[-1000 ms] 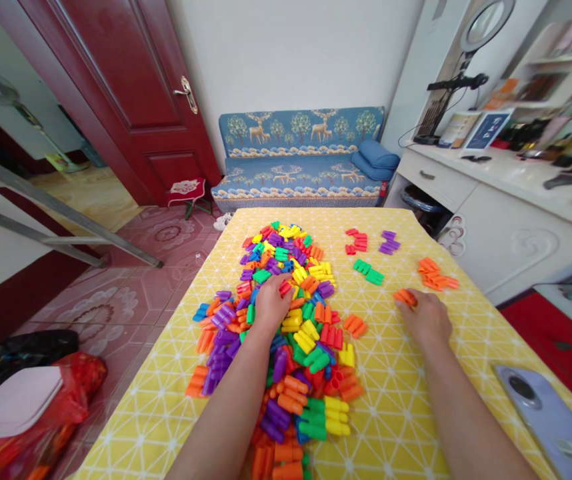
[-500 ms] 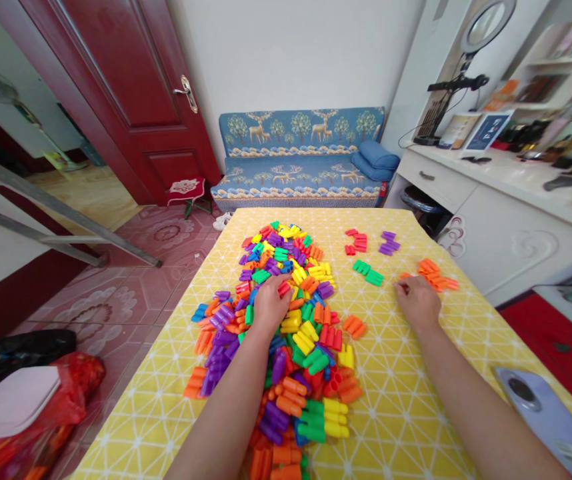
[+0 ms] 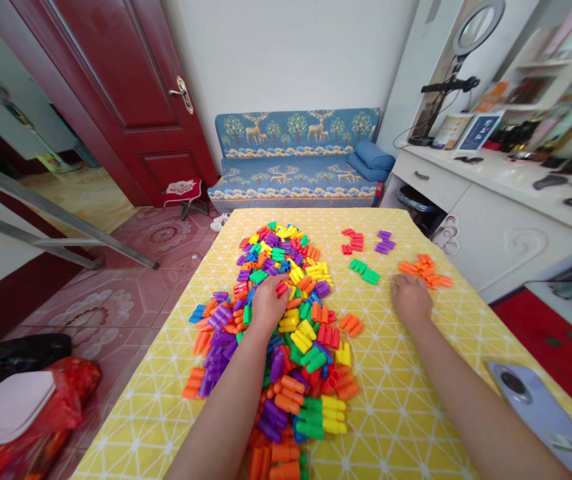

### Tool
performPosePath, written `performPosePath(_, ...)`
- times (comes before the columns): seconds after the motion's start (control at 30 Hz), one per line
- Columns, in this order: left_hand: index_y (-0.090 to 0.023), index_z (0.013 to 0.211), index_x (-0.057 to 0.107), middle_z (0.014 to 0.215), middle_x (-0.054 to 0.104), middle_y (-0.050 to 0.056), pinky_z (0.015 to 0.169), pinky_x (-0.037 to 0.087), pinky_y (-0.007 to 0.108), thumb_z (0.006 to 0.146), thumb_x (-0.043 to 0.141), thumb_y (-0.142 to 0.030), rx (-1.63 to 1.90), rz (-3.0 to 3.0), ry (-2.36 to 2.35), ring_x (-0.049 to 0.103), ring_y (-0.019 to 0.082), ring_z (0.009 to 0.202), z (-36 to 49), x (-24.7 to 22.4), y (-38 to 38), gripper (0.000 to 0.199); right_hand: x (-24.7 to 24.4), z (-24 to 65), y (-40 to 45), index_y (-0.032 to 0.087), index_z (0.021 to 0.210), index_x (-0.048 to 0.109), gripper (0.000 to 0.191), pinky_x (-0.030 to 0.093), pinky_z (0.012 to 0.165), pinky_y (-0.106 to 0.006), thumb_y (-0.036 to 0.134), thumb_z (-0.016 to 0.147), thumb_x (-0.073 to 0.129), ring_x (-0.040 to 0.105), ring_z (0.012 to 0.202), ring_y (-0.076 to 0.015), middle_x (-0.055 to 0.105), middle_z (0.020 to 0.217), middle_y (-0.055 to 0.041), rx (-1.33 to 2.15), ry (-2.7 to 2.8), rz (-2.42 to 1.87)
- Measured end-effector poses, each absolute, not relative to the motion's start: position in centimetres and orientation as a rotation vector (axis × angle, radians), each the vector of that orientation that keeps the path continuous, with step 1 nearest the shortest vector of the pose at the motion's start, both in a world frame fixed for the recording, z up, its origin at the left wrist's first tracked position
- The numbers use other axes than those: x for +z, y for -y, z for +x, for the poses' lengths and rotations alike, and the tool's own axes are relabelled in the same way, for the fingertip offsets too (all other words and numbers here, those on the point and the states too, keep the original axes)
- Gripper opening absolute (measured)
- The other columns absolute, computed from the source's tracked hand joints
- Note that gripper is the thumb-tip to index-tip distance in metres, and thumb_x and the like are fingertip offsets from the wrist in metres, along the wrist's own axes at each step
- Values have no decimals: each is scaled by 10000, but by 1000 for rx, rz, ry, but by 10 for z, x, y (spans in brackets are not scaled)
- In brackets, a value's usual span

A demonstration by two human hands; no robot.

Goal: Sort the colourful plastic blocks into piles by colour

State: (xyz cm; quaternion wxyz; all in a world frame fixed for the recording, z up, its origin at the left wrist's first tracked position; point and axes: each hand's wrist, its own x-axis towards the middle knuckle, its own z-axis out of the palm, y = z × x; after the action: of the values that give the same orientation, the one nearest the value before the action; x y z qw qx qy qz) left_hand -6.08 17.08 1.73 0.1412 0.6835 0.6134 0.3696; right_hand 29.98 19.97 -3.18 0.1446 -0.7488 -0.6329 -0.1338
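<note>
A long heap of plastic bullet-shaped toy blocks (image 3: 223,357) in purple, orange, green, yellow, red and blue covers the left half of the table. Over its middle is my left hand (image 3: 269,303), fingers closed around a red block (image 3: 281,288). On the right, my right hand (image 3: 411,299) rests low over the cloth with its fingers curled in; whether anything is inside them is hidden. Just beyond it lies a group of orange blocks (image 3: 427,271). Small separate groups of red blocks (image 3: 355,241), purple blocks (image 3: 385,242) and green blocks (image 3: 365,271) sit farther back.
The table has a yellow patterned cloth (image 3: 391,400). A pale phone (image 3: 541,413) lies at its right edge. Behind stand a blue sofa (image 3: 296,173) and a red stool (image 3: 183,191); a white cabinet (image 3: 506,207) is at right. Bags (image 3: 73,393) are on the floor at left.
My right hand has come slightly away from the orange group, and more orange blocks show there. My left hand stays over the heap with the red block. The view has shifted slightly.
</note>
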Motion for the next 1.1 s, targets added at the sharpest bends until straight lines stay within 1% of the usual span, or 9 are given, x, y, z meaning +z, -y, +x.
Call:
performPosePath(0.17,-192,1121,659,1108,698,67,923,521,360,777,624,-208,1077,1986,-1774,653,237,1013,-60,17,-171,346,-33,288,-191,161,1160,648,368,410,747,-356,215,920,374,502,987,-266,627,1215,-123,-357,1801,-2199)
performPosePath(0.33,-180,1143,626,1158,659,76,978,494,363,673,557,-55,1130,2061,-1666,617,230,1087,-60,12,-172,491,-30,266,-171,174,1201,628,414,428,784,-449,162,891,354,500,1067,-311,577,1320,-135,-290,1759,-2236)
performPosePath(0.43,-181,1102,630,1132,666,70,983,487,369,674,525,-22,1175,2050,-1640,618,222,1081,-61,11,-173,468,-27,255,-160,177,1138,651,362,436,821,-447,192,867,411,523,1054,-297,609,1269,-138,-196,1762,-2145)
performPosePath(0.6,-182,1069,642,1042,717,56,911,508,337,839,515,-150,1222,1946,-1606,664,209,987,-61,17,-172,264,-17,221,-147,163,1085,640,319,488,814,-371,291,871,442,605,914,-220,666,1063,-113,124,1543,-1702)
performPosePath(0.7,-196,1111,636,1030,728,40,882,509,317,870,531,-219,1217,1934,-1586,676,203,953,-60,20,-170,265,-12,185,-142,197,1132,617,309,507,815,-351,295,877,472,617,942,-194,638,1127,-88,312,1584,-1391)
performPosePath(0.77,-202,1140,630,1046,726,38,859,512,308,873,553,-262,1191,1945,-1579,681,202,934,-60,21,-168,285,-11,162,-139,218,1196,598,340,492,897,-375,298,881,499,600,1042,-203,623,1188,-84,377,1691,-1278)
performPosePath(0.87,-207,1204,610,978,741,30,793,524,287,903,532,-346,1116,1943,-1556,694,187,853,-59,20,-166,341,-10,142,-135,243,1309,545,419,409,1032,-428,331,900,512,521,1217,-232,588,1304,-75,364,1870,-1243)
performPosePath(0.93,-209,1221,614,907,754,26,775,530,288,934,473,-383,1044,1960,-1516,700,185,826,-59,21,-165,363,-8,138,-134,270,1370,496,460,388,1047,-442,351,917,497,499,1251,-241,564,1355,-57,347,1961,-1261)
performPosePath(1.1,-215,1130,693,1090,735,42,909,506,333,950,431,-355,931,2134,-1299,682,202,993,-58,26,-161,348,0,138,-132,292,1414,444,510,392,1029,-446,364,913,505,506,1240,-248,530,1399,-45,388,2094,-1252)
